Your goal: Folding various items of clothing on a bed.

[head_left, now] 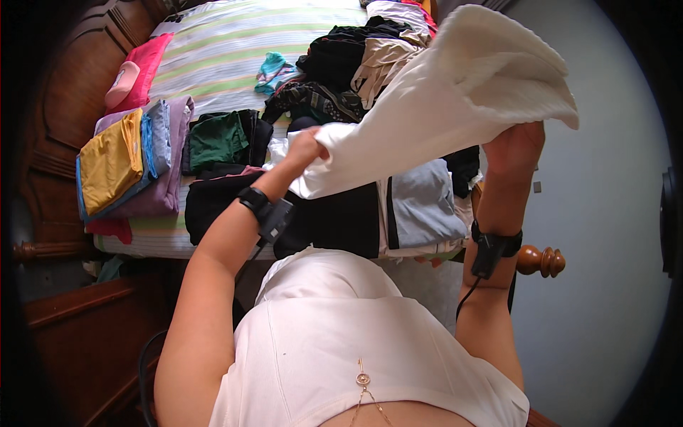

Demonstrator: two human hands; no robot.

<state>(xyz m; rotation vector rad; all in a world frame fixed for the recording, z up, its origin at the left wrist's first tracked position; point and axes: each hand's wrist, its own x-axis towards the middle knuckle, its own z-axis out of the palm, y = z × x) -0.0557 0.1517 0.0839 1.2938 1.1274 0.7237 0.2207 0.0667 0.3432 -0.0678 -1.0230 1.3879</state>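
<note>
Left hand: the left hand [304, 147] is closed on one lower edge of a white garment [455, 92], fingers pinched around the cloth, a black wrist strap [265, 208] on the forearm below it.
White garment: held up in the air between both hands, stretched from the left hand at centre up toward the upper right, above the bed and in front of the clothes behind it.
Far left: a pink cap [122, 83] lies on a folded pink cloth [146, 67]; below them sits a stack of folded pieces, yellow [110, 160] on top of blue and lilac ones.
Left of centre: a folded green garment [217, 139] beside dark ones, on the striped bedspread [228, 50].
Centre top: a small turquoise piece [272, 69], then a loose heap of dark and beige clothes [356, 57].
Centre low: black folded clothes and a pale blue folded piece [423, 203], under the raised garment.
Right hand: the right hand [514, 149] grips the garment's other end from below, closed on the cloth, with a black strap at the wrist.
Far right: a turned wooden bedpost knob [542, 261] just beside the right forearm.
</note>
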